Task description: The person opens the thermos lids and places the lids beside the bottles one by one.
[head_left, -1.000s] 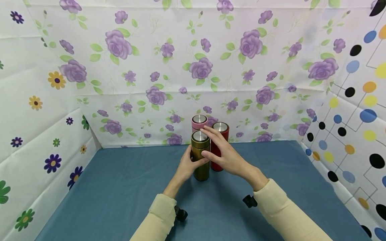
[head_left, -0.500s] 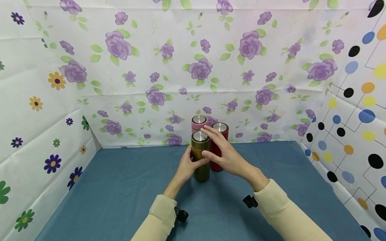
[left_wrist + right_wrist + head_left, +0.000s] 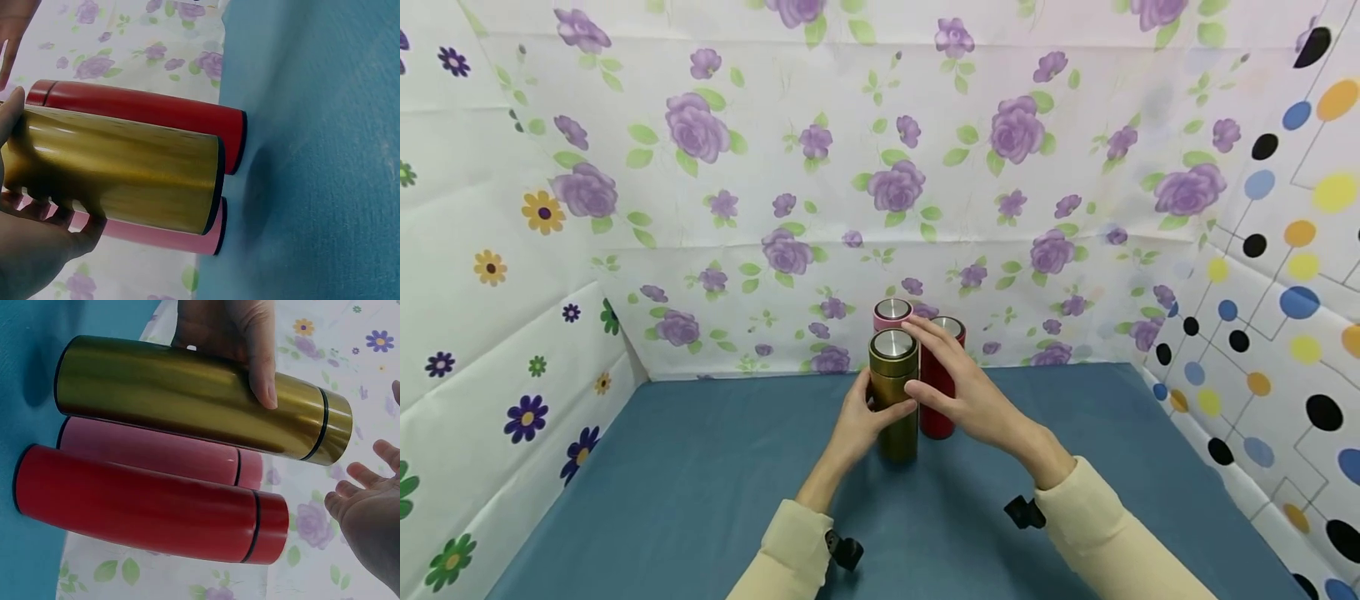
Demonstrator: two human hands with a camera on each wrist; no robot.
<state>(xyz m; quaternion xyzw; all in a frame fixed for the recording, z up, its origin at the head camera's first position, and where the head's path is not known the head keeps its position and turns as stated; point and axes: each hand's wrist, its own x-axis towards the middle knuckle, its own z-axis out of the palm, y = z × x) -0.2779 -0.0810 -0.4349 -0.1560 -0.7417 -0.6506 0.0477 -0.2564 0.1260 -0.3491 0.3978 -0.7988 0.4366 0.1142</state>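
Observation:
My left hand (image 3: 859,421) grips a gold thermos bottle (image 3: 125,169) around its body, thumb on the near side and fingers curled round the other. The bottle stands upright, its silver-topped lid (image 3: 893,343) facing up. In the left wrist view its dark base hangs over a shadow on the blue cloth. My right hand (image 3: 973,396) is held beside the bottle with fingers extended. In the right wrist view those fingers (image 3: 369,478) are apart from the gold lid. Behind the gold bottle stand a pink thermos (image 3: 150,447) and a red thermos (image 3: 144,503), partly hidden in the head view.
A blue cloth (image 3: 715,475) covers the table. At the back hangs a white sheet with purple roses (image 3: 790,250); patterned sheets close both sides. A small black camera (image 3: 844,550) is on the left wrist, another black camera (image 3: 1025,512) on the right.
The gold bottle has risen slightly and shifted a little left and nearer, held in my left hand. My right hand stays open beside it. The head view has tilted slightly up.

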